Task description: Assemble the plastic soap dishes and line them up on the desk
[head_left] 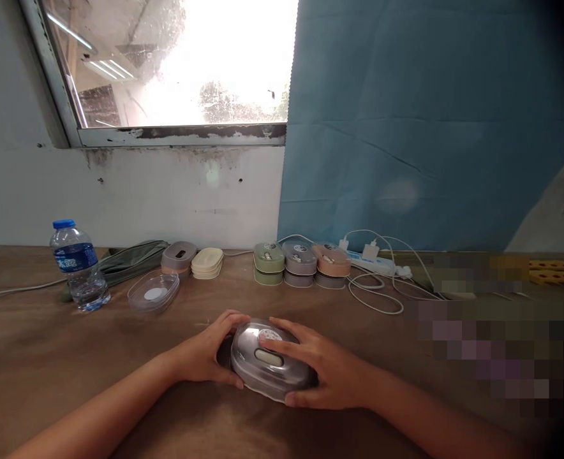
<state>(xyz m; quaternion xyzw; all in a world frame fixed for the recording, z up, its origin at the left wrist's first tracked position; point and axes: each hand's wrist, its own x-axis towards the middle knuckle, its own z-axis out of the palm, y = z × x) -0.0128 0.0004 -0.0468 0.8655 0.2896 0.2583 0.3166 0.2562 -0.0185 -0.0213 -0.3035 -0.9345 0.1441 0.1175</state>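
Observation:
In front of me on the brown table lies an oval grey plastic box with a clear domed lid point(251, 341). A cream oblong piece and a round patterned sticker show on its top. My left hand point(222, 349) curves around the box's left end, thumb low at the front. Gripping the right end is my right hand point(318, 363), with its thumb at the front lower edge and its fingers over the lid. A pale rim shows beneath the front edge. The far side of the box is hidden.
Behind stand stacked green boxes point(268, 257), grey boxes point(300, 260) and an orange-topped stack point(332, 260). Further left are cream trays point(207, 261), a clear lid point(141, 294), a brownish box point(177, 256) and a water bottle point(78, 271). A power strip point(375, 262) trails white cables.

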